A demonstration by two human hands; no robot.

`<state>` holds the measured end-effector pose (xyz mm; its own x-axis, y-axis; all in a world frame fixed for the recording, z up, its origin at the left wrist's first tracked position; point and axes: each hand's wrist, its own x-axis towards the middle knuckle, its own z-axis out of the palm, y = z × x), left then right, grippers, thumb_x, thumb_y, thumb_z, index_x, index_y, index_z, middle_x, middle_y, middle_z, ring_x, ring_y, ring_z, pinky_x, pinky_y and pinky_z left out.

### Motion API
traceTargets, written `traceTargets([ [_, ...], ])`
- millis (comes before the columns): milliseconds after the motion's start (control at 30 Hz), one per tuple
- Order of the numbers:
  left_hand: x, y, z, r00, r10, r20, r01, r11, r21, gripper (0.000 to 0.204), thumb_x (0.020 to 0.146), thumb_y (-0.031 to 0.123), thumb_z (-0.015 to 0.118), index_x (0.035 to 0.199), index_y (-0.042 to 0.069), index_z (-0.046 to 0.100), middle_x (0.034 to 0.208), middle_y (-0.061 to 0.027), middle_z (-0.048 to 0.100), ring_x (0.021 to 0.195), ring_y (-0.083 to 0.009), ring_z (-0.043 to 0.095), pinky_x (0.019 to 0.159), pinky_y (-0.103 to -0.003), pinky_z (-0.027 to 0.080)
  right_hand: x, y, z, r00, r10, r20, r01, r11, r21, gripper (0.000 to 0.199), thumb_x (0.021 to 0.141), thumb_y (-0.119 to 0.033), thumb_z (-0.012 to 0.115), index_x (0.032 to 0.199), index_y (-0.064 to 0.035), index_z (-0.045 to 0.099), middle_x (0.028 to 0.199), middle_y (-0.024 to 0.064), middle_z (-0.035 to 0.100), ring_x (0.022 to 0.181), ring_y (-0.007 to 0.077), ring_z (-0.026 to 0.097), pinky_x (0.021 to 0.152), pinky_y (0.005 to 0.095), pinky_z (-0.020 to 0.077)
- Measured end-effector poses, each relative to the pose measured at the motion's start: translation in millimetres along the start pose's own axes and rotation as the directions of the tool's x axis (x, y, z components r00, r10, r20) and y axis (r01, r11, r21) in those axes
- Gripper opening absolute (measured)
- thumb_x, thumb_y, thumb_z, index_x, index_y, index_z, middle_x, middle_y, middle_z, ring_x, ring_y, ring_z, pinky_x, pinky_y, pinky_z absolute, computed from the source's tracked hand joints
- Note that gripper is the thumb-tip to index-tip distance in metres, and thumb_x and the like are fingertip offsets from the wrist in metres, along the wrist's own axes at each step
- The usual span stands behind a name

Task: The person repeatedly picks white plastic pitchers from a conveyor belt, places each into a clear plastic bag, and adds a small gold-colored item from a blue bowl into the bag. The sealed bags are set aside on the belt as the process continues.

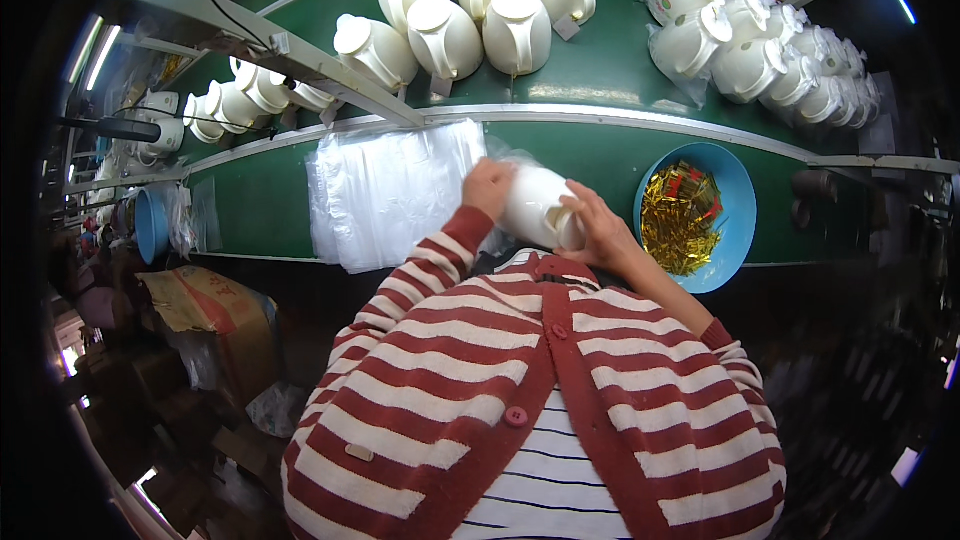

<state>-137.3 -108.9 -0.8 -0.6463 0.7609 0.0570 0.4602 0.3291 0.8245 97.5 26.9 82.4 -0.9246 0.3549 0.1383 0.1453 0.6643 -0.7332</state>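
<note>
A white kettle (537,208) lies tilted between my hands, close to my chest at the near edge of the green bench. My left hand (488,188) is closed in a fist at the kettle's left end, pinching clear plastic bag film (513,157) that shows around that end. My right hand (606,232) wraps round the kettle's right side, with its fingers near the handle and lid end. Left of the kettle, a stack of flat clear plastic bags (390,195) lies on the bench.
A blue basin (738,215) holding gold twist ties (680,230) stands to the right. Behind a metal rail (600,116), several white kettles (517,28) stand on a green surface, with bagged kettles (745,65) at the far right. A cardboard box (225,325) sits lower left.
</note>
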Motion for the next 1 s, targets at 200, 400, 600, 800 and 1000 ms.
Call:
traceTargets([
  [200,-15,48,-21,0.990,0.138,0.018,-0.134,0.983,-0.128,0.020,0.102,0.013,0.069,0.118,0.007,0.079,0.085,-0.0106,0.066,0.074,-0.0244,0.062,0.071,-0.035,0.052,38,-18,4,0.455,0.877,0.154,-0.711,0.254,0.655,0.073,0.085,-0.035,0.086,0.138,0.0002,0.049,0.130,0.0203,0.065,0.116,0.0352,0.069,0.099,0.0533,0.0574],
  [400,-34,45,-9,0.995,-0.020,0.098,0.048,0.954,-0.296,0.044,0.100,0.014,0.071,0.139,0.002,0.057,0.100,-0.0080,0.062,0.083,-0.0160,0.062,0.078,-0.032,0.053,20,28,-4,0.316,0.839,0.442,-0.326,-0.342,0.881,0.081,0.095,-0.049,0.070,0.157,-0.0077,0.039,0.154,0.0234,0.045,0.139,0.0407,0.054,0.110,0.0668,0.0475],
  [600,-26,28,19,0.952,-0.245,0.183,0.306,0.776,-0.552,0.036,0.095,0.009,0.075,0.126,0.003,0.058,0.096,-0.0055,0.064,0.084,-0.0141,0.063,0.078,-0.031,0.055,22,46,-16,0.324,0.790,0.520,-0.131,-0.507,0.852,0.085,0.097,-0.049,0.068,0.158,-0.0043,0.030,0.158,0.0242,0.034,0.146,0.0436,0.044,0.108,0.0692,0.0508],
  [800,-4,51,28,0.966,-0.251,0.059,0.257,0.923,-0.288,0.026,0.092,0.008,0.076,0.105,0.004,0.054,0.087,-0.0066,0.063,0.078,-0.0173,0.064,0.078,-0.031,0.055,28,36,-17,0.364,0.828,0.426,-0.080,-0.428,0.900,0.077,0.099,-0.048,0.067,0.160,-0.0139,0.032,0.160,0.0223,0.033,0.146,0.0430,0.044,0.108,0.0686,0.0508],
  [1000,-1,50,51,0.716,-0.601,0.356,0.696,0.572,-0.433,0.018,0.095,0.006,0.072,0.098,0.003,0.055,0.085,-0.0076,0.063,0.082,-0.0204,0.070,0.074,-0.036,0.064,18,9,-7,0.250,0.944,0.215,-0.084,-0.200,0.976,0.078,0.098,-0.045,0.071,0.155,-0.0033,0.038,0.154,0.0241,0.046,0.138,0.0429,0.054,0.102,0.0660,0.0558],
])
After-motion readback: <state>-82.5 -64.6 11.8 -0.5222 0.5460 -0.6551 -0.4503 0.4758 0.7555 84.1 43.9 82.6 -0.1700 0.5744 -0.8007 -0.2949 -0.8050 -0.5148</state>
